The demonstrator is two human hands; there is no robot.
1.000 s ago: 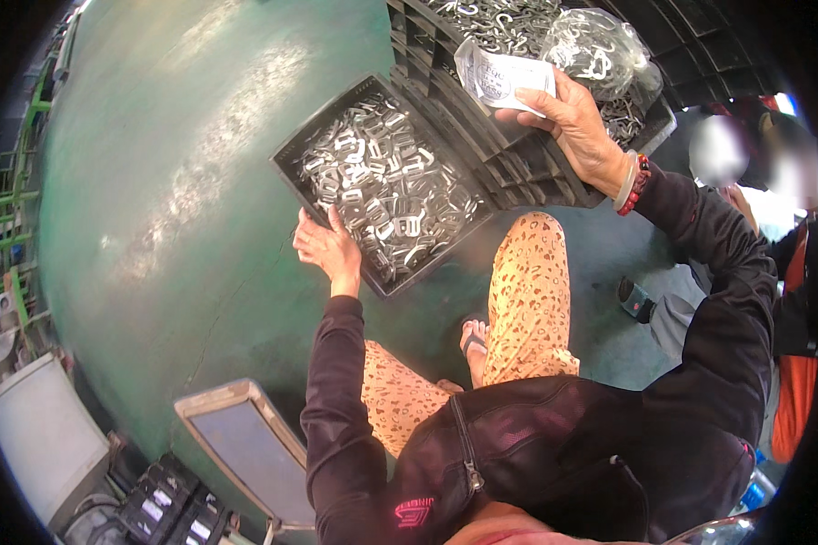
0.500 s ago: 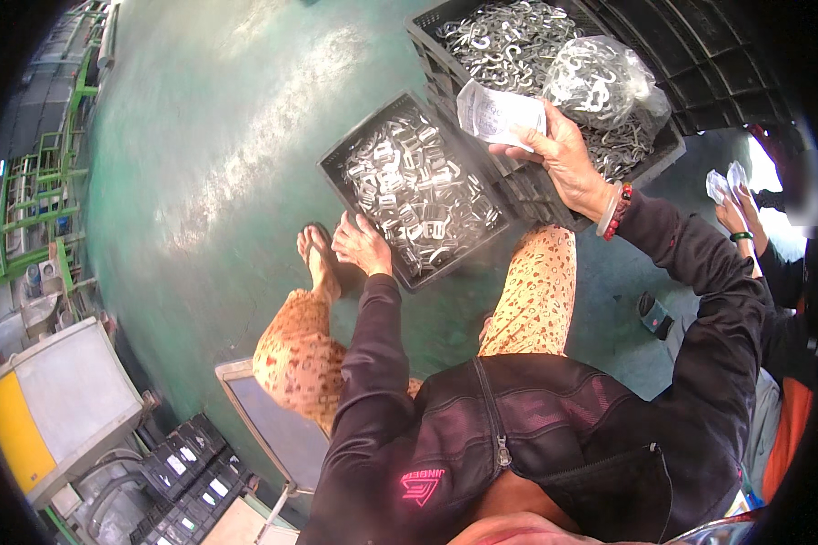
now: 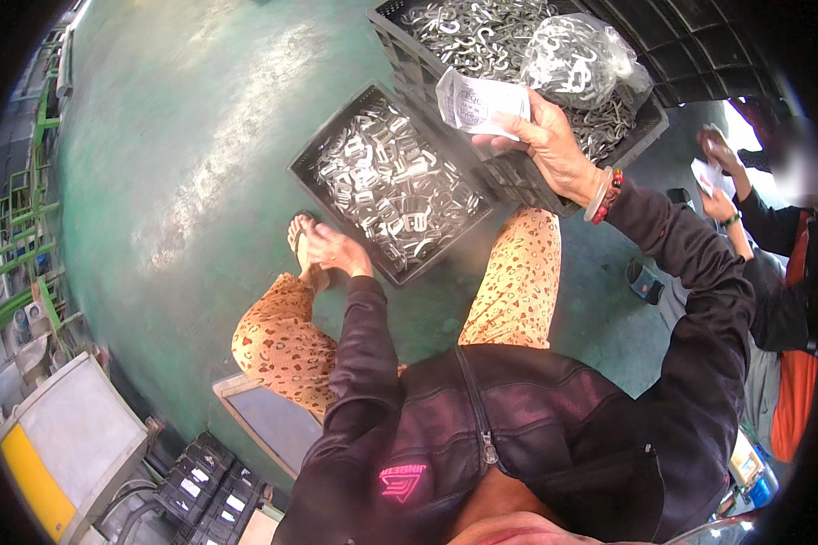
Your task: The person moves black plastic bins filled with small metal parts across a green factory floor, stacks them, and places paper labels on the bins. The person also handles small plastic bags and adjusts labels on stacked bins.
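Note:
My right hand (image 3: 559, 150) is closed on a thin white printed slip (image 3: 483, 106), held up over the gap between two black crates; whether it is paper or a flat plastic bag I cannot tell. The slip is pinched by its right side, thumb on top. My left hand (image 3: 339, 251), slightly blurred, hovers with nothing in it, fingers apart, beside the near left edge of the lower black crate (image 3: 297, 169). Shiny metal buckles (image 3: 395, 182) fill that crate. In the taller black crate (image 3: 393, 47) lie many metal hooks (image 3: 468, 36), with a clear bag of hooks (image 3: 574, 62) on top.
At the right a co-worker's hands (image 3: 718, 195) hold white slips. Black crates (image 3: 700, 45) stand at the far right. A grey-topped stool (image 3: 268, 413) is by my left leg. White and yellow machinery (image 3: 73, 436) and stacked black boxes (image 3: 204, 486) stand at lower left.
The view has shifted, so the crates sit further left. My left hand has drawn slightly away from the crate's edge. My right hand keeps the slip; the co-worker's hands have moved apart.

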